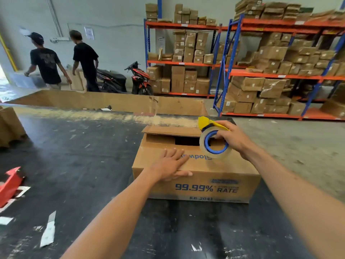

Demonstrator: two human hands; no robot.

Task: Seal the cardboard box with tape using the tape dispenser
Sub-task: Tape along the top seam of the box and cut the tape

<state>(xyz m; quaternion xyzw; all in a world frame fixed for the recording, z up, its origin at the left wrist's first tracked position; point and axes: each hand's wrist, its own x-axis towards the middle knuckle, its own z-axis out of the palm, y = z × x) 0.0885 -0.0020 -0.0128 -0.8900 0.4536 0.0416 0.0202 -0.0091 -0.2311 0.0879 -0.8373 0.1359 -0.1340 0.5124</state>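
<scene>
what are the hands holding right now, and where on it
The right hand grips the tape dispenser by the roll, fingers through its blue core. The left hand holds nothing, pressing flat on the cardboard box.

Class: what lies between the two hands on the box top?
In the head view, only bare cardboard box flap with blue print lies between left hand and right hand.

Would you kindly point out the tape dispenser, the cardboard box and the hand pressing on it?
tape dispenser (214, 144): head view, on the clear tape roll.
cardboard box (205, 189): head view, on the printed front wall.
left hand (170, 164): head view, on its back.
</scene>
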